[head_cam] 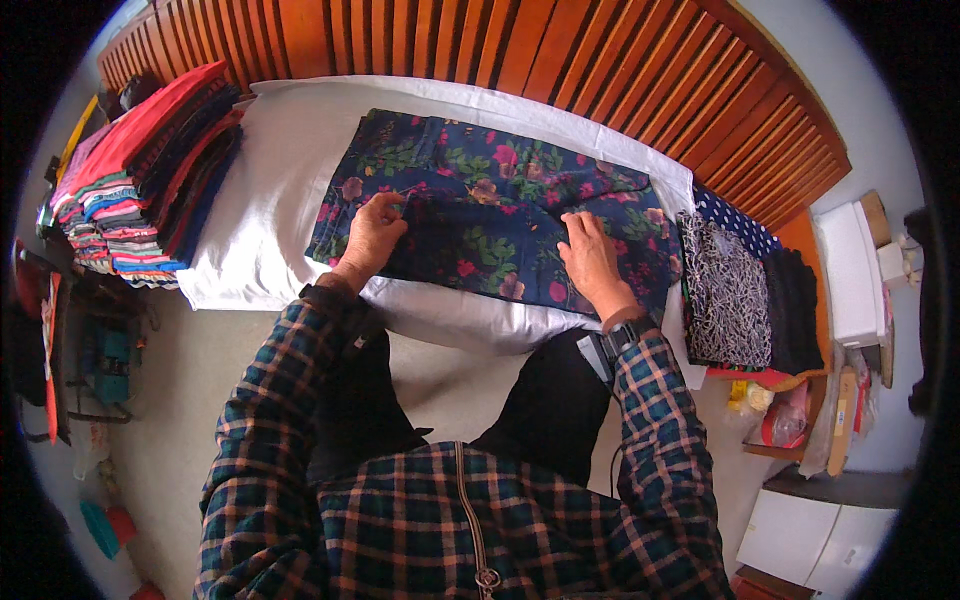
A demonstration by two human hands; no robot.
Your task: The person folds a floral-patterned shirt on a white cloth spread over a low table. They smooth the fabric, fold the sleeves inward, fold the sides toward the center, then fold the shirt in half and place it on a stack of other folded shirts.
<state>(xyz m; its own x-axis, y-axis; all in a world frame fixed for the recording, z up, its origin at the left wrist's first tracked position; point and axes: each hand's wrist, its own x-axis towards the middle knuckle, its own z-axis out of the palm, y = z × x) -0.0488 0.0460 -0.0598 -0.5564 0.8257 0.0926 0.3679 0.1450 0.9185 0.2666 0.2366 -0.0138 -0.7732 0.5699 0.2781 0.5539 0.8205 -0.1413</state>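
Note:
A dark blue floral cloth (487, 217) lies in layers over a white sheet (262, 172) before me, with some creases across its middle and right part. My left hand (376, 229) is over the cloth's left part, its thumb and forefinger brought together, the other fingers curled; a thin thread or cloth edge seems to show at the fingertips, but whether it is pinched is unclear. On the right part rests my right hand (589, 255), palm down, fingers slightly bent and touching the fabric.
Folded clothes stand in a tall stack (142, 187) at the left. Right of the floral cloth lie a black-and-white patterned cloth (726, 292), a dark polka-dot cloth (735, 221) and a black cloth (793, 311). A slatted wooden backrest (517, 52) runs along the far side.

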